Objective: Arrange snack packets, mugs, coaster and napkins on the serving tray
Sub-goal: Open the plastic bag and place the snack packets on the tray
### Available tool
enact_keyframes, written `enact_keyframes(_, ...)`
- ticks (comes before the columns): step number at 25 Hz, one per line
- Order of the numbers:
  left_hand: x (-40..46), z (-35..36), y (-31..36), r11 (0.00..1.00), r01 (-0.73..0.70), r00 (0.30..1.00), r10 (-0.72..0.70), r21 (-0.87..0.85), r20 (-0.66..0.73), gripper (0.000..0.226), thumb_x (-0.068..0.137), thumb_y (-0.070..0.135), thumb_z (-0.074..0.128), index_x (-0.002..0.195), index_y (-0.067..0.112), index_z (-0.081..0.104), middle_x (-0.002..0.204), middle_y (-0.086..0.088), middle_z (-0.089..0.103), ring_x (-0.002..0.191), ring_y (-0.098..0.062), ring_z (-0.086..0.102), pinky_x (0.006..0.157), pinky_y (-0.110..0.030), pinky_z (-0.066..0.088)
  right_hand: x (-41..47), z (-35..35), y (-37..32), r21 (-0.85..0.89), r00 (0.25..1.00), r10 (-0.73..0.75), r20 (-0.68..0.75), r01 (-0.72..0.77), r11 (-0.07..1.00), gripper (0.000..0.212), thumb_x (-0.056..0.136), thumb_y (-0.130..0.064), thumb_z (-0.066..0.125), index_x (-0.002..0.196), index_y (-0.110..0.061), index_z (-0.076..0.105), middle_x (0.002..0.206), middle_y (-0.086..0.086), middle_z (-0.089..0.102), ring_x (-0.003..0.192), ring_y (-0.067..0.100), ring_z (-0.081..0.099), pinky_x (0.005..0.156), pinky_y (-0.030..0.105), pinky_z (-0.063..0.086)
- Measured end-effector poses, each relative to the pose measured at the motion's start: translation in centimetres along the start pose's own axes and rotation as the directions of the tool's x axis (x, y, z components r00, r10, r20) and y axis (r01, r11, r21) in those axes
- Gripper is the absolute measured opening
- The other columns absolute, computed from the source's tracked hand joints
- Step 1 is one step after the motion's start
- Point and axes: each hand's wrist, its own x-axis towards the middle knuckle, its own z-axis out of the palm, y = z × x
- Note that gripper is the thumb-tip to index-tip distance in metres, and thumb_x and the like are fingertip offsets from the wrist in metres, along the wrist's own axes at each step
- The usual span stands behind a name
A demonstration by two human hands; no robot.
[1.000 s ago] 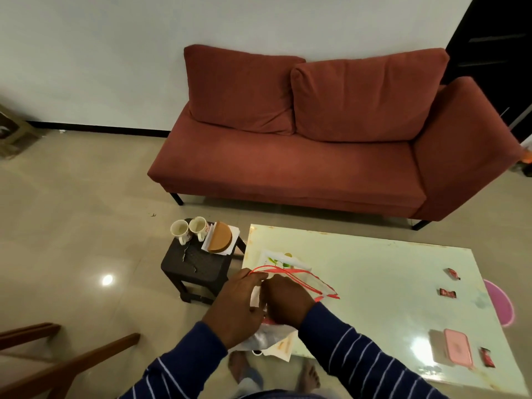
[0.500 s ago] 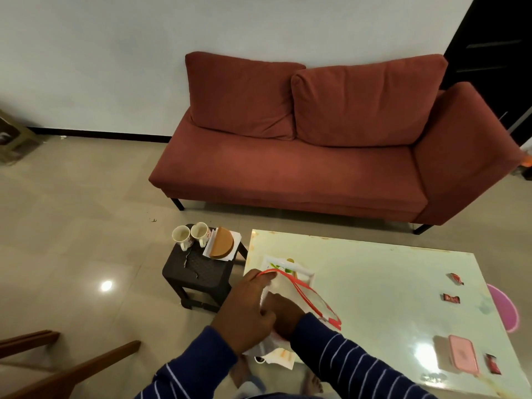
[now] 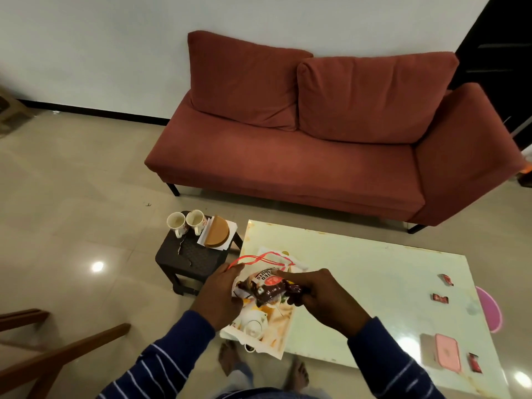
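A brown snack packet (image 3: 266, 287) has just come out of the bag — both hands clamp it, left hand (image 3: 220, 298), right hand (image 3: 319, 295) — ready for the tray (image 3: 276, 326).

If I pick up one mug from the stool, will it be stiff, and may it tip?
The mugs look ceramic, so probably rigid and breakable if dropped. Each has a handle, which should give a firm hold. They stand upright and close together near the edge of the stool, so lifting one carelessly might knock the other.
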Motion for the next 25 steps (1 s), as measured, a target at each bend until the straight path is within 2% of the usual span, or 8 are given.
enact_keyframes(4, -0.6, 0.9, 1.5, 0.970, -0.035, 0.995, 0.012, -0.241, -0.096, 0.060, 0.078, 0.014, 0.081, 0.132, 0.007, 0.057, 0.123, -0.008, 0.062, 0.113, -0.018, 0.061, 0.099, -0.035, 0.051, -0.7, 0.9, -1.4, 0.336, 0.999, -0.039, 0.034, 0.026, 0.942, 0.069, 0.086, 0.017, 0.052, 0.128, -0.035, 0.066, 0.120, -0.033, 0.066, 0.116, -0.005, 0.062, 0.091, 0.018, 0.054)
enact_keyframes(6, -0.8, 1.2, 1.9, 0.961, -0.041, 0.989, -0.001, -0.274, -0.151, 0.061, 0.076, 0.014, 0.082, 0.132, 0.007, 0.057, 0.122, -0.005, 0.062, 0.110, -0.014, 0.060, 0.096, -0.031, 0.053, -0.8, 1.3, -1.4, 0.493, 0.995, -0.046, 0.088, -0.004, 0.870, 0.065, 0.082, 0.009, 0.057, 0.133, -0.032, 0.063, 0.130, -0.020, 0.065, 0.124, 0.006, 0.061, 0.095, 0.023, 0.052)
enact_keyframes(9, -0.5, 1.3, 1.6, 0.976, -0.049, 0.981, 0.007, -0.210, -0.195, 0.066, 0.073, 0.012, 0.085, 0.133, 0.007, 0.056, 0.121, 0.001, 0.058, 0.111, -0.009, 0.055, 0.091, -0.007, 0.040, -0.8, 2.2, -1.6, 0.760, 0.987, 0.042, 0.154, -0.146, 0.633, 0.049, 0.086, -0.028, 0.064, 0.134, -0.025, 0.056, 0.131, 0.004, 0.064, 0.106, 0.026, 0.070, 0.086, 0.041, 0.058)
enact_keyframes(11, -0.4, 1.5, 1.6, 0.979, -0.018, 0.981, -0.021, -0.201, -0.192, 0.066, 0.075, 0.008, 0.083, 0.134, 0.009, 0.055, 0.122, 0.000, 0.057, 0.111, -0.009, 0.055, 0.086, -0.002, 0.038, -0.4, 3.1, -1.7, 0.781, 0.974, 0.219, 0.061, -0.183, 0.598, 0.044, 0.085, -0.037, 0.071, 0.125, -0.032, 0.056, 0.124, 0.010, 0.069, 0.098, 0.031, 0.073, 0.076, 0.042, 0.060)
enact_keyframes(14, -0.6, 2.4, 1.5, 0.974, 0.033, 0.980, -0.076, -0.225, -0.186, 0.064, 0.077, -0.002, 0.077, 0.136, 0.015, 0.054, 0.119, 0.008, 0.053, 0.110, -0.009, 0.056, 0.086, -0.004, 0.042, 0.4, 3.9, -1.2, 0.806, 0.899, 0.433, -0.056, -0.216, 0.552, 0.048, 0.077, -0.025, 0.082, 0.117, -0.027, 0.056, 0.117, 0.011, 0.072, 0.097, 0.030, 0.074, 0.066, 0.034, 0.058)
enact_keyframes(19, -0.9, 4.6, -1.6, 0.969, 0.151, 0.975, -0.179, -0.194, -0.135, 0.059, 0.081, 0.000, 0.071, 0.134, 0.018, 0.054, 0.123, 0.006, 0.055, 0.112, -0.014, 0.059, 0.090, -0.022, 0.052, 1.7, 3.3, 1.1, 0.769, 0.908, 0.416, -0.038, -0.239, 0.592, 0.036, 0.079, -0.018, 0.075, 0.114, -0.017, 0.066, 0.109, 0.012, 0.076, 0.091, 0.029, 0.075, 0.054, 0.027, 0.054)
enact_keyframes(22, -0.5, 6.2, -5.1, 0.948, 0.280, 0.947, -0.298, -0.148, -0.119, 0.061, 0.081, 0.000, 0.066, 0.135, 0.022, 0.050, 0.123, 0.010, 0.053, 0.111, -0.013, 0.058, 0.085, -0.019, 0.051, 4.3, 1.4, 5.7, 0.826, 0.892, 0.437, -0.116, -0.158, 0.541, 0.033, 0.085, -0.014, 0.070, 0.118, -0.011, 0.065, 0.114, 0.018, 0.074, 0.097, 0.034, 0.074, 0.068, 0.037, 0.061)
enact_keyframes(25, 0.5, 8.3, -9.2, 0.929, 0.362, 0.921, -0.370, -0.078, -0.119, 0.056, 0.080, 0.000, 0.062, 0.130, 0.022, 0.053, 0.122, 0.007, 0.056, 0.104, -0.016, 0.061, 0.077, -0.015, 0.045, 9.0, 1.0, 13.3, 0.724, 0.868, 0.461, -0.184, -0.197, 0.661, 0.029, 0.094, -0.007, 0.063, 0.123, -0.001, 0.059, 0.120, 0.022, 0.069, 0.104, 0.034, 0.071, 0.085, 0.044, 0.060)
